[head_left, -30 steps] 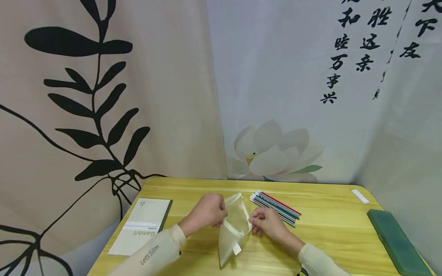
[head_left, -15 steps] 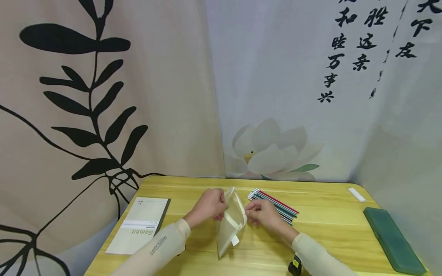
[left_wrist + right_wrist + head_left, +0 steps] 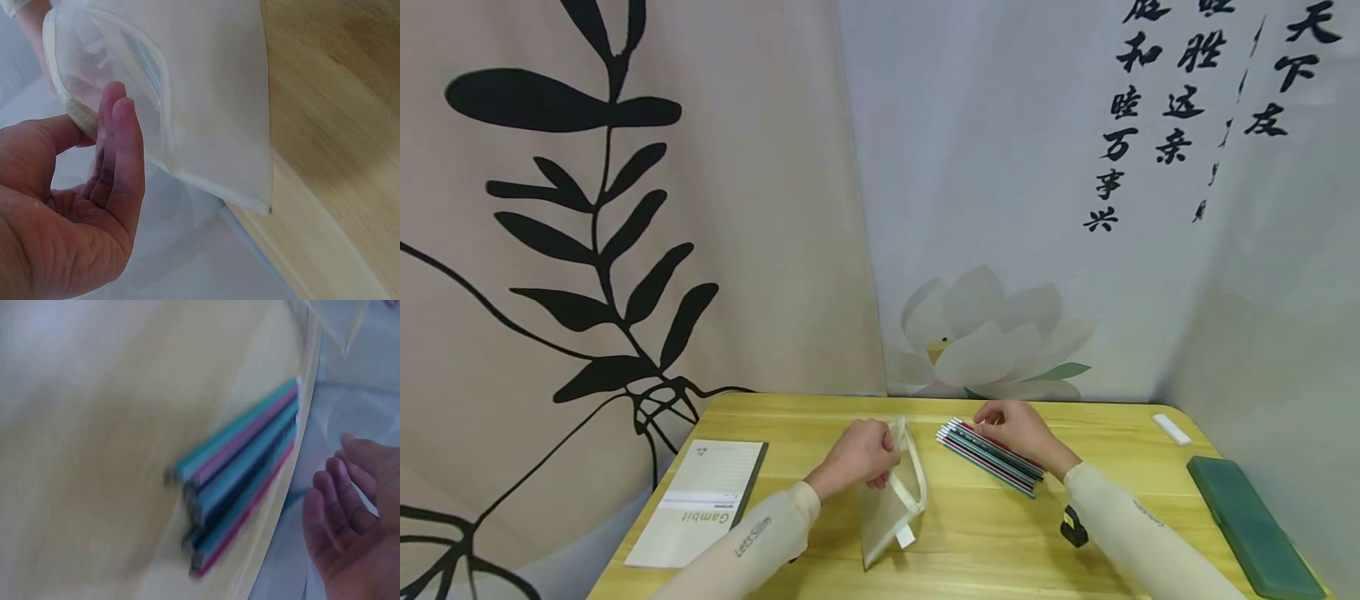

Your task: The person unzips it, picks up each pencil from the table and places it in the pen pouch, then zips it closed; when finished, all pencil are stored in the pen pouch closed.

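My left hand (image 3: 861,454) pinches the top edge of a sheer whitish mesh pouch (image 3: 891,510), which hangs with its mouth spread and a small white tag at its lower side. In the left wrist view, thumb and fingers hold the pouch (image 3: 215,94) by its bound rim. A bundle of pencils (image 3: 988,458), in teal, dark and red, lies on the table to the right of the pouch. Just over the far side of the bundle is my right hand (image 3: 1022,433). Its fingers are loosely bent with nothing between them in the right wrist view, beside the pencils (image 3: 244,469).
A notebook (image 3: 700,500) marked "Gambit" lies at the left of the wooden table (image 3: 970,558). On the right are a dark green case (image 3: 1255,525) and a small white bar (image 3: 1172,429). Fabric hangings stand behind the table.
My right hand has let go of the pouch's rim and moved right and away from me, to over the pencils. My left hand still holds the pouch in nearly the same place.
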`<state>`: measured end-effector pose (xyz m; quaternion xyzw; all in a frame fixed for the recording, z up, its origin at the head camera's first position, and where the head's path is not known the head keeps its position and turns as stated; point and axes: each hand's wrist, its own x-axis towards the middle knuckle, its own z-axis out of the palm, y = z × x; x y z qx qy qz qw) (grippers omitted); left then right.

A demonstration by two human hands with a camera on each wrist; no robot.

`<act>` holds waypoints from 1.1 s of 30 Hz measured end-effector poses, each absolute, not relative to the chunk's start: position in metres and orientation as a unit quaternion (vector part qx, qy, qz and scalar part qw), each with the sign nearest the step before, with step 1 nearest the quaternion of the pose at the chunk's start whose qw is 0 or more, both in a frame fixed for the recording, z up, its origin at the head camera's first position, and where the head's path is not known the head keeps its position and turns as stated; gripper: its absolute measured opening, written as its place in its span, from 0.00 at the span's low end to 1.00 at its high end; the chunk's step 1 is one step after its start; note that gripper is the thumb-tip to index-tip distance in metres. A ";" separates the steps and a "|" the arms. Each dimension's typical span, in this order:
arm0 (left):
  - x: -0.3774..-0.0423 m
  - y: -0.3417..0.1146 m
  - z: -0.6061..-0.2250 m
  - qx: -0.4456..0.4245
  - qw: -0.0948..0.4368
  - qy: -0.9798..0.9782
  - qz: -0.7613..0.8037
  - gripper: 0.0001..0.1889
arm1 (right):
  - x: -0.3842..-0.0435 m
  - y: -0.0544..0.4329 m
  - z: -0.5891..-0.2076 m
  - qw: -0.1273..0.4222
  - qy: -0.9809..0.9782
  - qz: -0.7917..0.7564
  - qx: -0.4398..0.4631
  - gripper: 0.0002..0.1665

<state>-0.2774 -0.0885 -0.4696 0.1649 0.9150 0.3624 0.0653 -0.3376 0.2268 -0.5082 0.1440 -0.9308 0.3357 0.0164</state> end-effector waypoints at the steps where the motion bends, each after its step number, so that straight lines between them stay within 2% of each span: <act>1: -0.278 -0.088 -0.470 0.164 0.066 0.916 0.360 0.09 | -0.341 0.232 -0.508 0.011 -0.933 0.329 0.145 0.06; 10: -0.277 -0.086 -0.469 0.177 0.070 0.916 0.353 0.15 | -0.355 0.265 -0.519 -0.085 -0.915 0.352 0.178 0.12; 18: -0.278 -0.093 -0.464 0.154 0.084 0.916 0.360 0.13 | -0.363 0.283 -0.528 -0.158 -0.874 0.415 0.196 0.15; 33: -0.279 -0.095 -0.465 0.156 0.098 0.911 0.369 0.13 | -0.366 0.282 -0.537 -0.170 -0.869 0.433 0.167 0.12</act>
